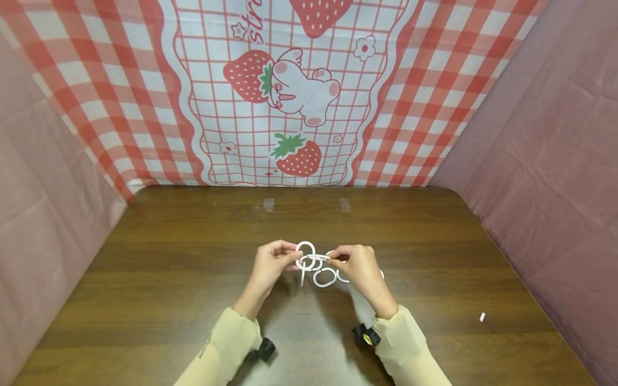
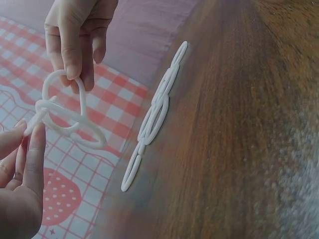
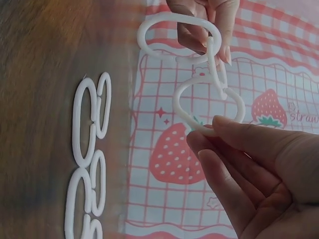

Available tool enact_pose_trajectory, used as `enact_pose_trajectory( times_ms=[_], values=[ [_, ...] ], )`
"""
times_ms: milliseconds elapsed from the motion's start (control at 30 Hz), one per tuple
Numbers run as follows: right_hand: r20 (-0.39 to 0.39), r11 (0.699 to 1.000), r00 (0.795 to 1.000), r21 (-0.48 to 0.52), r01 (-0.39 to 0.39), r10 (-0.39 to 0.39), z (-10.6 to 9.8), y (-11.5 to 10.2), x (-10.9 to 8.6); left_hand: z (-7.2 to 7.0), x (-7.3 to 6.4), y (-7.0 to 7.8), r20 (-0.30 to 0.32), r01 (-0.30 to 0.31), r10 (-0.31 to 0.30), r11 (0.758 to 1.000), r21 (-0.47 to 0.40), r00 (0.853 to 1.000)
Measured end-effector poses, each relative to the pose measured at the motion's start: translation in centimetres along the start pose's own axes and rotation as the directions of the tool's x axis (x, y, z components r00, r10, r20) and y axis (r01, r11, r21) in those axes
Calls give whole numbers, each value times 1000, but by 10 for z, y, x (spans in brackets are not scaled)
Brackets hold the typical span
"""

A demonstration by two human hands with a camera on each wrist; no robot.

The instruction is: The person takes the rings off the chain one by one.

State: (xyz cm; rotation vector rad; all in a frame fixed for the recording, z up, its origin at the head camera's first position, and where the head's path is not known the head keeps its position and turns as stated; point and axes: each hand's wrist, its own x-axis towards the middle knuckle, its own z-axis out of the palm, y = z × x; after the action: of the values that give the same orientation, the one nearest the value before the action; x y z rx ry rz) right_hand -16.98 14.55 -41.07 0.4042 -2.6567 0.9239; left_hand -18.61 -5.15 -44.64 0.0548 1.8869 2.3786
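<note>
Several white plastic oval rings, each with a small gap, are in play. My left hand (image 1: 267, 264) pinches one white ring (image 3: 212, 64) between thumb and fingers. My right hand (image 1: 361, 269) pinches a second ring (image 3: 178, 105), which loops through the left-hand one. A third ring (image 3: 142, 35) also hangs on the link in my left hand, off to the side. All three are raised above the table. Below them, more white rings (image 2: 154, 119) lie flat on the wood, end to end and overlapping; my right hand partly covers them in the head view.
A small white piece (image 1: 483, 317) lies on the brown wooden table (image 1: 169, 300) at the right. Two bits of clear tape (image 1: 269, 205) stick near the back edge. Behind hangs a strawberry-print cloth (image 1: 203, 118), with pink curtains (image 1: 555, 134) at both sides.
</note>
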Motion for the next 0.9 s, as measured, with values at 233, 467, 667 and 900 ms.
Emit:
enact_pose_trajectory(
  times_ms=[233,467,667,900],
  values=[
    [-44,995,996,-73,69,-72,-2,-6,-4,2,-1,-1,1,-10,10,1000,14,1000],
    [-57,972,986,-190,141,-154,-1,-8,-6,2,-1,-2,2,-16,16,1000,16,1000],
    [-63,974,988,-184,129,-142,-2,-8,-6,2,0,-2,-4,-20,20,1000,24,1000],
    [-24,995,999,-92,46,-49,-4,-6,-2,1,0,-2,-12,-19,19,1000,17,1000]
  ],
)
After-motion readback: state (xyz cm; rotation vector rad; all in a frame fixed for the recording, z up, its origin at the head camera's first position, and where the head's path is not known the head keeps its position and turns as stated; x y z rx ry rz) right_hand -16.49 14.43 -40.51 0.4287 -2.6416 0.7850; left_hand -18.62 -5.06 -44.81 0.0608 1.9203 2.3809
